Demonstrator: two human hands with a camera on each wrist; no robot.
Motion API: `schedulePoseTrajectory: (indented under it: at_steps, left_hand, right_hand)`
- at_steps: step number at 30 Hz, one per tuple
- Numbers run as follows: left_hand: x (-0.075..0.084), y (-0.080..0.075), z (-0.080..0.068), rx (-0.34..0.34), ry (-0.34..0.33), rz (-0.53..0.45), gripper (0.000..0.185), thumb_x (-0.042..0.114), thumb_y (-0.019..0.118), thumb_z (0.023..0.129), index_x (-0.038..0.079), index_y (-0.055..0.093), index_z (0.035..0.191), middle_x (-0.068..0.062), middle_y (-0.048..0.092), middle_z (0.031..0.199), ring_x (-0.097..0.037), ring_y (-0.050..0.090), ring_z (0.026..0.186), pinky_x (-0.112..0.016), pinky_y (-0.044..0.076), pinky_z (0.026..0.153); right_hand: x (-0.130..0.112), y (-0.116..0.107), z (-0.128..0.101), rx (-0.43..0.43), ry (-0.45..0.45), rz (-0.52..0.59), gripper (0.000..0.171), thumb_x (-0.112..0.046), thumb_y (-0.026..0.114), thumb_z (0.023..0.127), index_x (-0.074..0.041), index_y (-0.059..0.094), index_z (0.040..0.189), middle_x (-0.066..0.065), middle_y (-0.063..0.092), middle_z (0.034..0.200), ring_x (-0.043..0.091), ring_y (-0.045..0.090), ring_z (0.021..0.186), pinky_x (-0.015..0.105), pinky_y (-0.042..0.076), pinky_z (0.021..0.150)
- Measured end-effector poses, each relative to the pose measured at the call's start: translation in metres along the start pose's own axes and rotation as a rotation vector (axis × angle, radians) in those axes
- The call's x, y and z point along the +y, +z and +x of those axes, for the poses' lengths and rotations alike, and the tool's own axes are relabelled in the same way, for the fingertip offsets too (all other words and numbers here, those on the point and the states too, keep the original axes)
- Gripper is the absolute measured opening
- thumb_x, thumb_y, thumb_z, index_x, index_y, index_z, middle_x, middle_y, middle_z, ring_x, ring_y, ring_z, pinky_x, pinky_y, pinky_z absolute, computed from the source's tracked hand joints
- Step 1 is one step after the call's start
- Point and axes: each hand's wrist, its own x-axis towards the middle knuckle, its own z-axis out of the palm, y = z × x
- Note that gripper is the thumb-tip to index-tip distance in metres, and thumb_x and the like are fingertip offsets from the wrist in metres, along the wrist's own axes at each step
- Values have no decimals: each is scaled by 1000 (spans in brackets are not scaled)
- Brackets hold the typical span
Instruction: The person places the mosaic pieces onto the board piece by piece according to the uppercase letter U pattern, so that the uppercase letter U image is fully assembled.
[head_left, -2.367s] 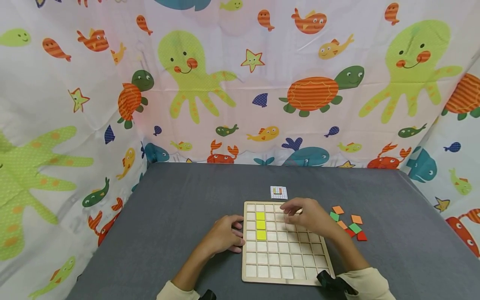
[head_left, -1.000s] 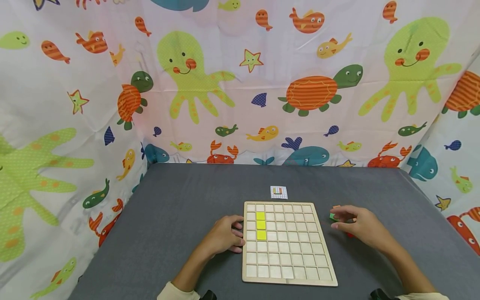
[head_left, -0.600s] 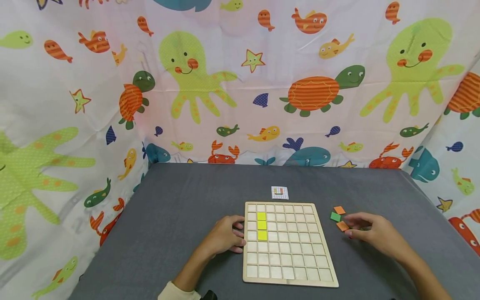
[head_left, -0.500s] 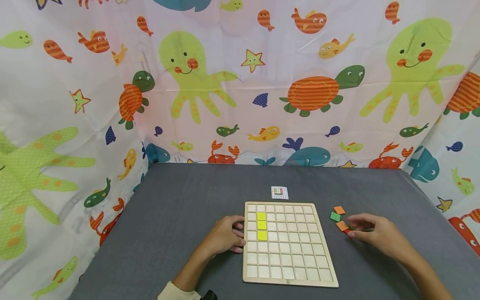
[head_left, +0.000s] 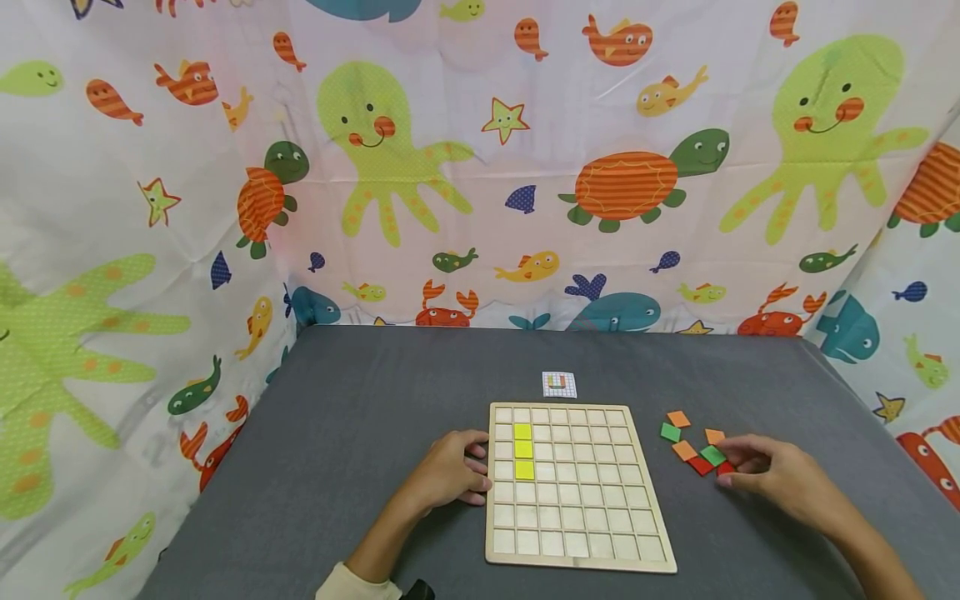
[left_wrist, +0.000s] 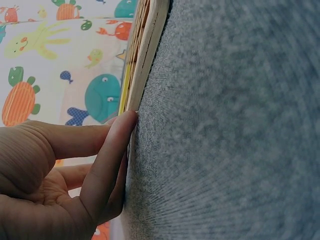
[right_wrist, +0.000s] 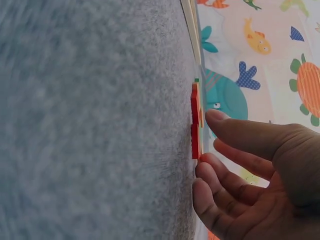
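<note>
**Right hand at the loose tiles, left hand steadying the grid board**

Closest to the person lies the wooden grid board [head_left: 577, 487], flat on the grey table [head_left: 360, 417], its long axis running away from the person and its short sides facing near and far. The left hand [head_left: 448, 471] rests on the table at the board's left edge, fingers loosely bent with their tips touching the rim; in the left wrist view a finger [left_wrist: 116, 145] lies against the edge and grips nothing. Three yellow tiles [head_left: 522, 451] sit in the board's second column from the left, making a short bar that points the same way as the board's long axis.

To the right of the board, apart from it, lies a small scatter of loose square tiles. The right hand [head_left: 772, 479] is at the near end of this scatter, fingers relaxed, their tips touching a red tile [head_left: 724, 469]; the right wrist view shows the red tile [right_wrist: 195, 127] flat on the cloth with fingertips [right_wrist: 206, 170] at its edge, not lifted. Just beside it lie another red tile [head_left: 701, 466], a green tile [head_left: 712, 455] and orange tiles [head_left: 684, 450], most turned corner-on.

Just beyond the board's far edge lies a small pattern card [head_left: 558, 384] showing a U-shaped figure on a fine grid; no writing can be read on it. Behind the table hangs a sea-creature curtain [head_left: 480, 167].
</note>
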Motion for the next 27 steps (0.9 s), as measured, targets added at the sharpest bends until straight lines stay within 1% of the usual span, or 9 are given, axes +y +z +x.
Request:
schedulePoseTrajectory:
  at_steps: [5, 8, 12, 15, 22, 27]
  left_hand:
    - [-1, 0, 0, 4, -2, -1, 68, -13, 73, 76, 0, 50, 138, -15, 53, 114, -20, 63, 87, -33, 61, 58]
    - [-1, 0, 0, 5, -2, 0, 68, -13, 73, 76, 1, 50, 138, -15, 53, 114, -20, 63, 87, -33, 61, 58]
    - [-2, 1, 1, 4, -2, -1, 68, -12, 73, 76, 1, 50, 138, -15, 52, 114, -20, 63, 87, -33, 61, 58]
    - [-3, 1, 1, 2, -1, -1, 68, -12, 73, 76, 1, 50, 138, -14, 52, 114, -20, 63, 88, -33, 61, 58]
    - [-3, 0, 0, 1, 28, -3, 67, -13, 72, 76, -2, 49, 138, -16, 52, 114, -21, 64, 88, -33, 61, 58]
    - [-3, 0, -1, 0, 35, -6, 67, -13, 72, 76, -2, 49, 138, -17, 52, 114, -22, 63, 89, -33, 61, 58]
  right_hand:
    - [1, -1, 1, -18, 1, -20, 67, -43, 82, 74, 0, 63, 122, 6, 64, 96, 18, 56, 82, 23, 47, 59]
    - [1, 0, 2, -13, -17, -42, 63, -40, 82, 75, -2, 64, 121, 3, 64, 93, 16, 56, 80, 23, 46, 60]
    - [1, 1, 3, -11, -46, -60, 53, -28, 83, 75, -4, 65, 118, 2, 64, 93, 15, 57, 80, 23, 47, 61]
    - [2, 0, 3, -18, -56, -67, 50, -23, 84, 74, -5, 66, 117, 2, 65, 94, 16, 58, 82, 23, 48, 62]
    - [4, -4, 0, -54, -55, -91, 47, -22, 81, 77, -6, 66, 118, 2, 61, 91, 16, 53, 79, 22, 44, 59]
    - [5, -5, -1, -54, -52, -101, 43, -22, 80, 79, -6, 67, 117, 1, 63, 92, 17, 53, 79, 22, 45, 59]
